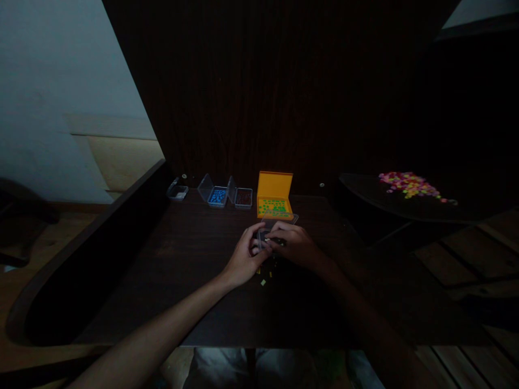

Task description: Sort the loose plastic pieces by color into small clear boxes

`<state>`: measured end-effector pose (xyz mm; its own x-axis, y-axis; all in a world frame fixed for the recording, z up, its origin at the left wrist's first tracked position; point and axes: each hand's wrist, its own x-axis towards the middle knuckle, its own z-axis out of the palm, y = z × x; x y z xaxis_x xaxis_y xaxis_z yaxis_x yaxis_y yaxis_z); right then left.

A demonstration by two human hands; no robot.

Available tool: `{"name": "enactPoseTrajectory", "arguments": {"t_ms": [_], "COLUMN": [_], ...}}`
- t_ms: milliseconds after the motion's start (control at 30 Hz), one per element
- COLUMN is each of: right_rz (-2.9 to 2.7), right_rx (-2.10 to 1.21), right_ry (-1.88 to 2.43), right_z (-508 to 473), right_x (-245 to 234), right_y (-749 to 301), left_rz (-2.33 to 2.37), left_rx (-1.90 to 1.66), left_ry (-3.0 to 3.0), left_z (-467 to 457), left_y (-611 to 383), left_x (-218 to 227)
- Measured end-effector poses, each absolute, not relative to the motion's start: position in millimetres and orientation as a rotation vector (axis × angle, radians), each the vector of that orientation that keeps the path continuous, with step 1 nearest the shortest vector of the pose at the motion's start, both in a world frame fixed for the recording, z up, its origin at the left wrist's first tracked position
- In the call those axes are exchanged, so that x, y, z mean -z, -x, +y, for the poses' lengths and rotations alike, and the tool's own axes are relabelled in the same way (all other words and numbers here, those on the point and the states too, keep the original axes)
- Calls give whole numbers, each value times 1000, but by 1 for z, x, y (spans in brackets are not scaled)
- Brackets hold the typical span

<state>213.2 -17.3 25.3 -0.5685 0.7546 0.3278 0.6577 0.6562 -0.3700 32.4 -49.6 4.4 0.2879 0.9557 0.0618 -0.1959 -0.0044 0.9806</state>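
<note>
Landmark: yellow case (274, 185), hinged lid raised, smooth opaque walls, holding flat green pieces (275, 207).

Item 1: clear box (259, 236), thin rigid plastic, lid folded back; just on the near side of the yellow case, between 2 hands.

Item 2: left hand (243, 254), fingers curled around the clear box's left side, partly closed, apparently gripping it.

Item 3: right hand (298, 243), fingers bent over the opening, thumb and index close together; whether they pinch a pale piece (267, 239) cannot be told.

Step in hand, as judged: handling tiny pieces at the box. Next move seems to call for a steady left hold and a fine right pinch.

Item 4: loose yellowish pieces (263, 282), small, flat, angular; nearer the wearer than the yellow case, on dark wood-grain tabletop (170, 270).

Item 5: 2 lidded transparent boxes, left of the yellow case: 1 with blue pieces (218, 196), 1 with dark reddish pieces (243, 198).
</note>
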Motion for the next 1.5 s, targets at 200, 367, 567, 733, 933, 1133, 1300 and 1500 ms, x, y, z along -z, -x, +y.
{"name": "enactPoseTrajectory", "arguments": {"t_ms": [200, 367, 567, 733, 933, 1133, 1300, 1500], "right_rz": [-2333, -2340, -2350, -2351, -2259, -2119, -2338, -2666], "right_rx": [-281, -310, -285, -305, -263, -173, -294, -367], "right_ry": [1099, 1151, 1160, 1146, 1115, 1034, 972, 1209], "right_z": [-18, -20, -19, -19, -20, -27, -31, -28], "right_x": [-28, -32, -29, -27, -29, -33, -29, -25], "right_y": [-218, -215, -214, -216, -214, -214, -215, -208], "left_rz": [799, 793, 799, 809, 839, 903, 945, 970], "left_rx": [-1143, -1131, -1142, -1132, -1121, -1223, -1341, -1379], "left_ry": [-1218, -1214, -1224, -1229, -1209, -1166, -1152, -1131], "left_z": [-48, -47, -46, -45, -43, -32, -19, -11], "left_y": [-31, -30, -30, -29, -28, -21, -10, -3], "left_x": [-6, -4, -1, -1, -1, -3, -2, 5]}}
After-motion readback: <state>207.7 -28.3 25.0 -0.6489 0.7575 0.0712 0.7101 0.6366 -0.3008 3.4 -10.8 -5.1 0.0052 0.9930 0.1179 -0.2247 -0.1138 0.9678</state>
